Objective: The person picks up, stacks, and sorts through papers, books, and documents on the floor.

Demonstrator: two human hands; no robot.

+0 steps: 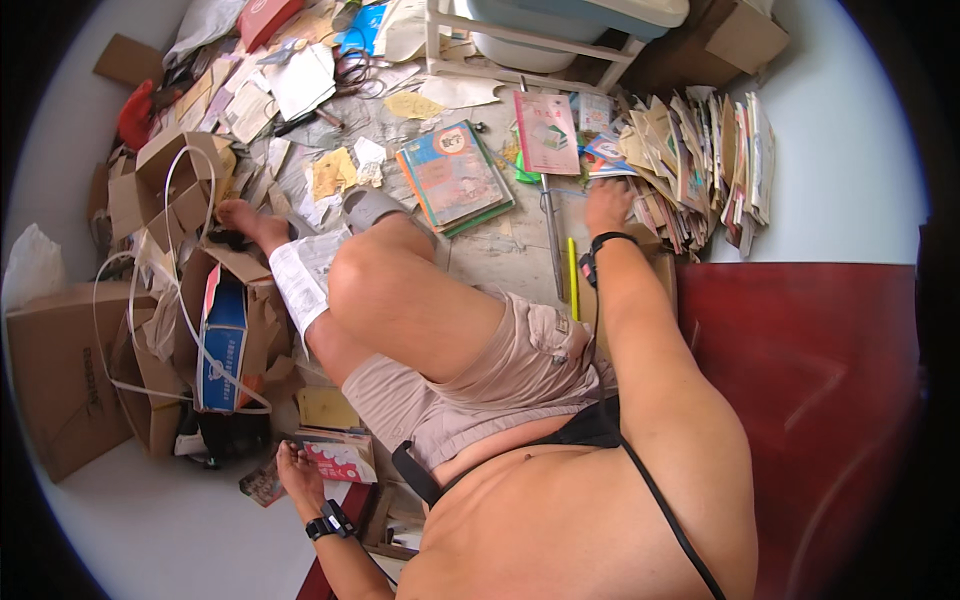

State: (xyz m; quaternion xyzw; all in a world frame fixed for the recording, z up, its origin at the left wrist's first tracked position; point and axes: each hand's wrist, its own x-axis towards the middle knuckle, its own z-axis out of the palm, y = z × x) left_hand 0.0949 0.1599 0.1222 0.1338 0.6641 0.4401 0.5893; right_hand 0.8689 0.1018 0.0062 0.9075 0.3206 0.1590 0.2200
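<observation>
My right hand (609,204) reaches down at the near end of a leaning row of old books and papers (675,150). Its fingertips meet the edge of a blue-and-white booklet (609,152); whether they grip it is hidden. A pink exercise book (547,133) lies just beyond, across a metal tube (552,232). On the other side, my left hand (298,474) has curled fingers beside a pile of books with a red-and-white cover (341,460). A dark printed sheet (261,484) shows next to it, but I cannot tell if the hand holds it.
Worn textbooks (457,176) are stacked on the floor before my legs. Torn cardboard boxes (180,180), a blue box (223,349) and looped white strapping (169,255) crowd the left. Loose papers (300,79) litter the far floor near a white rack (525,71). A dark red panel (795,390) stands right.
</observation>
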